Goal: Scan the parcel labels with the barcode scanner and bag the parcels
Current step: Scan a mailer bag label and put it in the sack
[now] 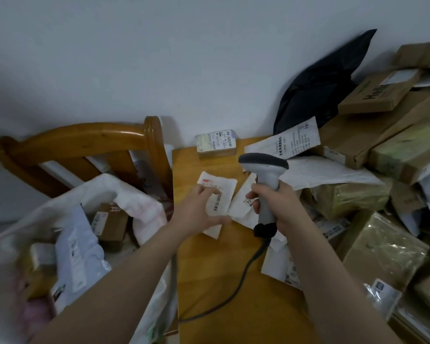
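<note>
Head view: left hand [196, 207] splayed on parcel [224, 187]; right hand [276, 202] grips scanner [265, 165]. Parcel looks light, floppy; pinch an edge.

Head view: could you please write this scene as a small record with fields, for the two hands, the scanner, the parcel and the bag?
left hand: fingers spread on the white parcel
white parcel: flat on the table, barcode label facing up
right hand: grips the scanner by its handle
scanner: held above the table, its cable trailing across it
bag: white, open, left of the table, parcels inside
pile of boxes: right of the table
small box: at the table's far edge
</note>
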